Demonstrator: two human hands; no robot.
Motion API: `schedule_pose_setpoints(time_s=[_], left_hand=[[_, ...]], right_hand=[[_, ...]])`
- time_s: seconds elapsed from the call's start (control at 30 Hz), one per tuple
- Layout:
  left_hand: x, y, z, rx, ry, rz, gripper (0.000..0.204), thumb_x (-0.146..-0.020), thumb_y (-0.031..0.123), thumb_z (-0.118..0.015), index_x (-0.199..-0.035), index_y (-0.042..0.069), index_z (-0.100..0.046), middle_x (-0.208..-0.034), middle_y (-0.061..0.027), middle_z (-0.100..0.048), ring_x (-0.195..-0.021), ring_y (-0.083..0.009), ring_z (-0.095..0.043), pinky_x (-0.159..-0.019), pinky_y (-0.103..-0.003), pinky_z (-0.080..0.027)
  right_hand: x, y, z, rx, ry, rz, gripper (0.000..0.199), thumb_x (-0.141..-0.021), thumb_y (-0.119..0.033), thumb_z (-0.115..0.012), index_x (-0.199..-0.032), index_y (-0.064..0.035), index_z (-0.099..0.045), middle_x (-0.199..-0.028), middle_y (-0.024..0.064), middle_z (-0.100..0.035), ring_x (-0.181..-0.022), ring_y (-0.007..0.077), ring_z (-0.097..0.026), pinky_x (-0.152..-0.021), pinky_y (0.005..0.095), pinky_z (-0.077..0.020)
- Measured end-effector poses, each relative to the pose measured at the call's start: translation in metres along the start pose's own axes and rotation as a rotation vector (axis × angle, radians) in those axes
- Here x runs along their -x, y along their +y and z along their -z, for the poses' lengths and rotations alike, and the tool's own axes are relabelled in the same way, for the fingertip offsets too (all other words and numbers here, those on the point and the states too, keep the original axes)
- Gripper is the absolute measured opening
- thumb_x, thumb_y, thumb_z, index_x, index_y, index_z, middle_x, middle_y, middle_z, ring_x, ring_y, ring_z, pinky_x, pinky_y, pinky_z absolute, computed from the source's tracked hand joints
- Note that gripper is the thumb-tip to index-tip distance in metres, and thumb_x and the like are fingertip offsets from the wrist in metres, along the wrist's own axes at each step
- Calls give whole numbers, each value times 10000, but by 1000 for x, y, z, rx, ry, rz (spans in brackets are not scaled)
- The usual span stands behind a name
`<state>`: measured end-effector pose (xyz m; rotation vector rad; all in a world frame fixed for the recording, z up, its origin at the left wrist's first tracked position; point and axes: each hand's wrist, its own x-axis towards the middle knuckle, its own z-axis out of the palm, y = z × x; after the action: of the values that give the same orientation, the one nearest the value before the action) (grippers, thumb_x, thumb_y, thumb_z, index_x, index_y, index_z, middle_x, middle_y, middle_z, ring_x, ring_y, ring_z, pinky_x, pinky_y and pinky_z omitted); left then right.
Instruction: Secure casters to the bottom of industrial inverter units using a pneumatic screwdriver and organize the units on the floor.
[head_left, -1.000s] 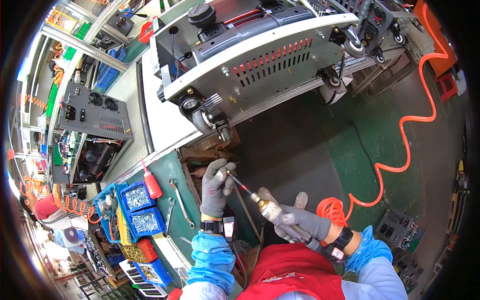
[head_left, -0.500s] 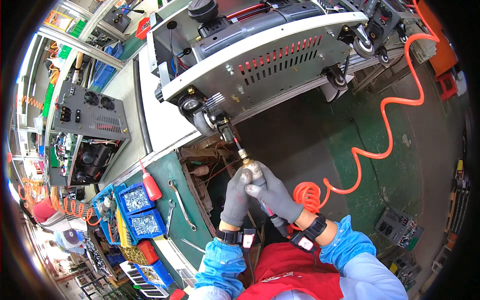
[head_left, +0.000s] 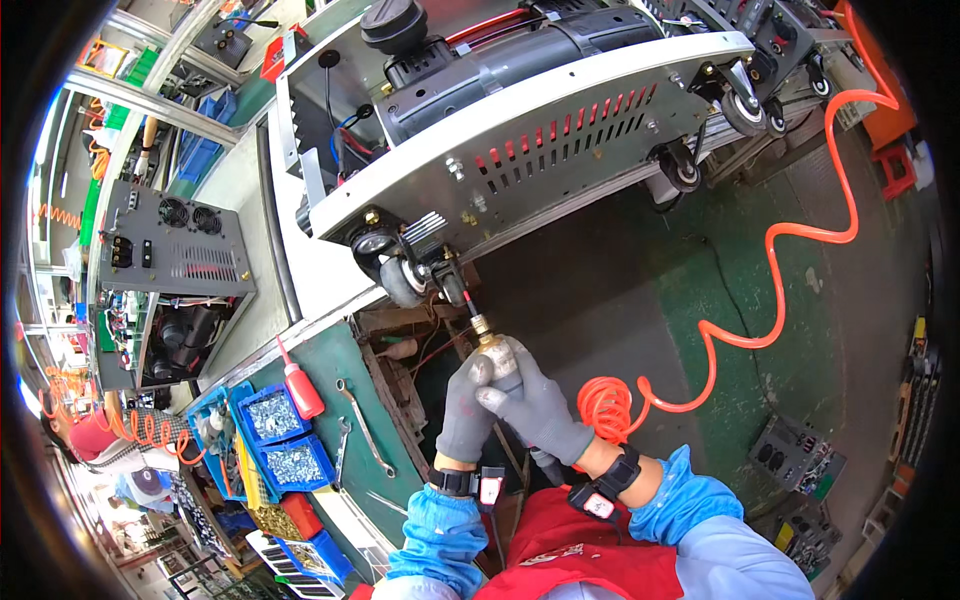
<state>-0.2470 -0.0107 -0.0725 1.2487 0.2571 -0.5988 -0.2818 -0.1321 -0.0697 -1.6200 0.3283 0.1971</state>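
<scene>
The gloves (head_left: 545, 402) are matt cloth, the power screwdriver's nose (head_left: 483, 327) scuffed metal, the coiled hose (head_left: 604, 405) glossy plastic, the combination wrench (head_left: 365, 428) shiny steel.

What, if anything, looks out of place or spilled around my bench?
The machine looks tipped onto its side: its wheels point outward at the edge of the bench instead of down onto it. Nothing nearby looks spilled; the small metal parts sit in their blue bins.
</scene>
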Motion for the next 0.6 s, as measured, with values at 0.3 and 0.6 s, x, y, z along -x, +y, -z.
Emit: schedule_pose_setpoints(time_s=[0.3,0.6], left_hand=[[3,18,-8,-179,63,-31,620,-919,564,-534,-1126,-17,-590,-997,-41,-617,-873,-130,-592,-768,-280,-492],[0,29,-12,-59,85,29,536,-911,507,-563,-1046,-10,-599,-937,-28,-601,-823,-105,-566,-737,-263,-478]], right_hand=[[0,-7,0,-7,-28,-29,788,-832,-390,-700,-1470,-109,-332,-1057,235,-661,-977,377,-675,-818,417,-538],[-2,6,-13,-85,-24,-5,773,-854,-376,-689,-1470,-83,-327,-1083,244,-647,-1011,355,-670,-838,394,-531]])
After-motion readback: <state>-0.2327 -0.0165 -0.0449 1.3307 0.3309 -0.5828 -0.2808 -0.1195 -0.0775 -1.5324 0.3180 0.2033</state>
